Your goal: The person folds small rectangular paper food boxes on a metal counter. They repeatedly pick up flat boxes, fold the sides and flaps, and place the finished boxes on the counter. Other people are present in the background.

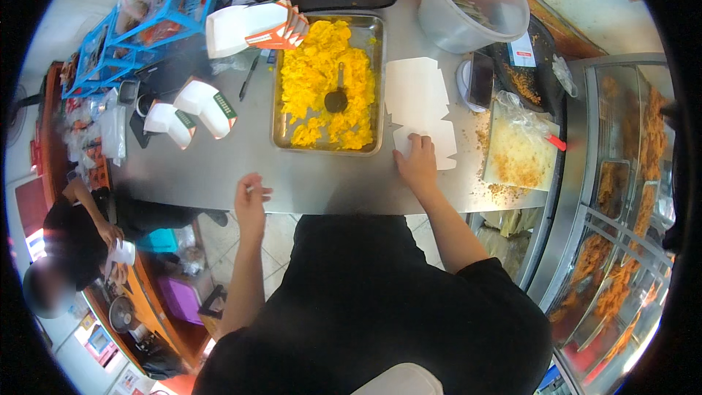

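My right hand rests on the near end of flat, die-cut white cardboard, with the thumb spread from the fingers. Whether it is one sheet or a stack is not plain. Over the front edge of the steel table, my left hand hangs with nothing in it, its fingers loosely bent. Between and beyond the hands lies a metal tray of yellow food like scrambled egg, with a dark round scoop in it. Nested folded paper food boxes overlap the tray's far left corner.
Two folded paper boxes and a pen lie left of the tray. Blue baskets stand behind them. To the right are a plastic bucket, a phone, a crumb-strewn board and a glass food case. Another person holds something white at left.
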